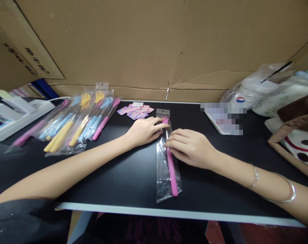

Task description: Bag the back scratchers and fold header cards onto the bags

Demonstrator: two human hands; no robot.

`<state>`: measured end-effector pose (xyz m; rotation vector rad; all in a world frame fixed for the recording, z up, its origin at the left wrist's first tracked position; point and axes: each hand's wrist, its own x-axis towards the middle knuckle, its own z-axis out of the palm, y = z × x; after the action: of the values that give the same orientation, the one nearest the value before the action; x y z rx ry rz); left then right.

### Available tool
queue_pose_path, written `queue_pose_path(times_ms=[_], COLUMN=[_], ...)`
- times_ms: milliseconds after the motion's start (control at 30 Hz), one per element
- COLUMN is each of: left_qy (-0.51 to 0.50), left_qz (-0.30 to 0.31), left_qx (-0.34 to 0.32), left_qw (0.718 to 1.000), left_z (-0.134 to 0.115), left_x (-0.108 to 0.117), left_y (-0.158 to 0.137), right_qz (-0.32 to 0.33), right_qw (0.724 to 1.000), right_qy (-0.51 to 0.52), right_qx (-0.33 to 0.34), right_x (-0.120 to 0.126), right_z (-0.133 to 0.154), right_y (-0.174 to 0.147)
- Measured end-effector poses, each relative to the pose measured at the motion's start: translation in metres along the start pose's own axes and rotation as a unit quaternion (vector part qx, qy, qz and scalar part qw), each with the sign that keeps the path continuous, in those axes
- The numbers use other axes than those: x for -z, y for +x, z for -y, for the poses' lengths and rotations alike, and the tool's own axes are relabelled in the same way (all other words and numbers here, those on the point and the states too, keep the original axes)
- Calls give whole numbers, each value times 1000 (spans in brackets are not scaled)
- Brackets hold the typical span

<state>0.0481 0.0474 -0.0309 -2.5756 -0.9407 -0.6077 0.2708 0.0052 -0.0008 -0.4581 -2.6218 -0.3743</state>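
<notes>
A pink back scratcher (172, 173) in a clear plastic bag (162, 184) lies lengthwise on the black table in front of me. My left hand (145, 130) is at the far end of the bag, its bent fingers closed on the plastic by the small hand-shaped head (165, 120). My right hand (190, 147) grips around the middle, where the metal rod meets the pink handle; its fingertips and thumb are close together. Just beyond my left hand lies a loose pile of small pink and purple cards (136, 111).
Several bagged back scratchers (84, 118) in pink, blue and yellow lie to the left, beside a white power strip (29, 113). A blurred-out phone-like object (221, 123), a bagged drink cup (258, 88) and a brown-handled bag (298, 135) are at right. Cardboard (143, 44) stands behind.
</notes>
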Motion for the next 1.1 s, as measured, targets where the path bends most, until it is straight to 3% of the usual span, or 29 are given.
queue_pose_path(times_ms=[267,600,1100], left_qy=[4,4,-1], left_qz=[-24,-34,-32], left_qx=[1,-9,-26], left_qw=[1000,999,999], left_z=[0,3,4], left_x=[-4,-8,-7], left_y=[-1,-1,-2], right_qz=[-10,78,33], right_qw=[993,968,966], right_qy=[-38,-21,62], right_qx=[-107,-236,-250], right_x=[-2,-58,-74], right_z=[-53,-110,-122], right_y=[13,30,18])
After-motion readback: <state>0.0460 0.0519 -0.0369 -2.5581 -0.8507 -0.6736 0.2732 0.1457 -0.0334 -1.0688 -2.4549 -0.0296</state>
